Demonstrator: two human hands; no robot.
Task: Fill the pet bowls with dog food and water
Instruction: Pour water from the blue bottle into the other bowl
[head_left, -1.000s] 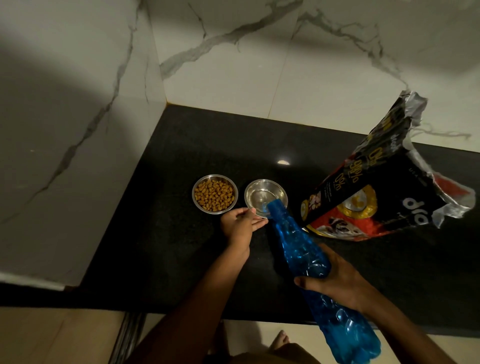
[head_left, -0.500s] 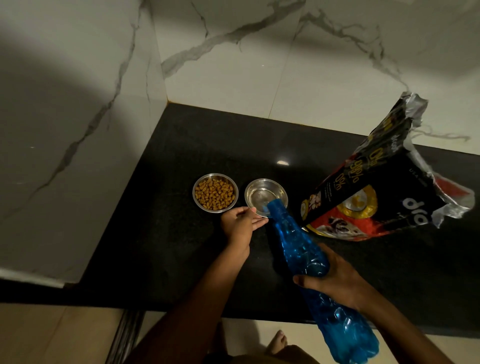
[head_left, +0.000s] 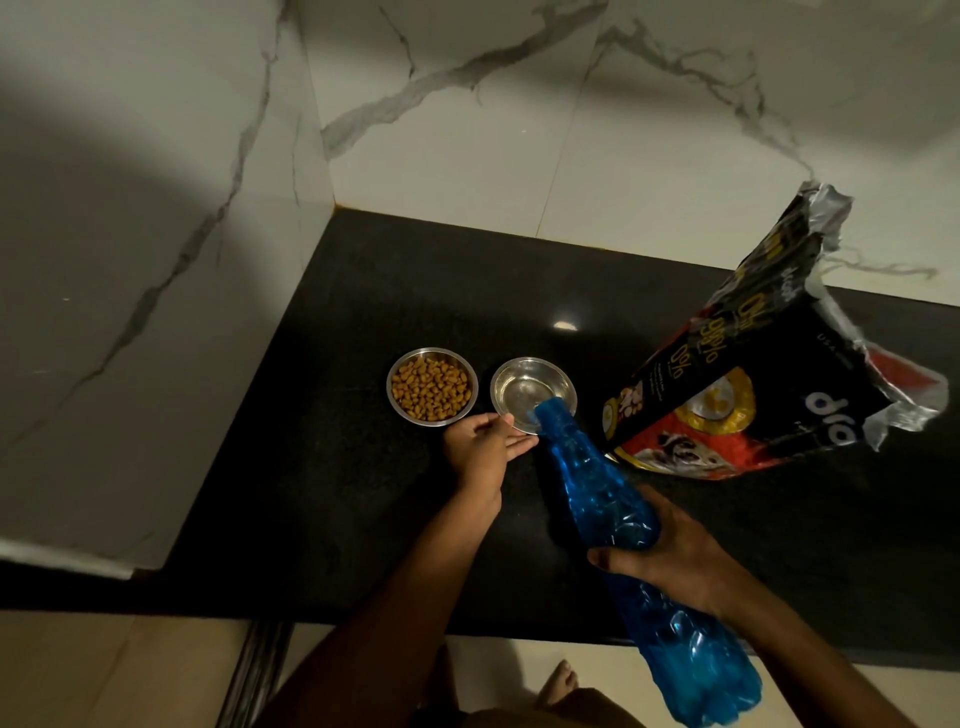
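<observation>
Two small steel bowls stand side by side on the black counter (head_left: 363, 519). The left bowl (head_left: 431, 386) holds brown kibble. The right bowl (head_left: 524, 387) has clear water in it. My right hand (head_left: 675, 553) grips a blue plastic bottle (head_left: 602, 499) around its middle, tilted steeply so that its mouth rests over the near rim of the right bowl. My left hand (head_left: 480, 452) lies on the counter with its fingertips against that bowl's near edge. An opened black and red dog food bag (head_left: 748, 400) leans to the right of the bowls.
White marble walls close the counter on the left and at the back. The counter's front edge runs just below my forearms, with a pale floor and a bare foot (head_left: 558, 680) beneath.
Almost nothing has moved. The bottle stays tilted over the right bowl and my left hand stays at the bowl's edge.
</observation>
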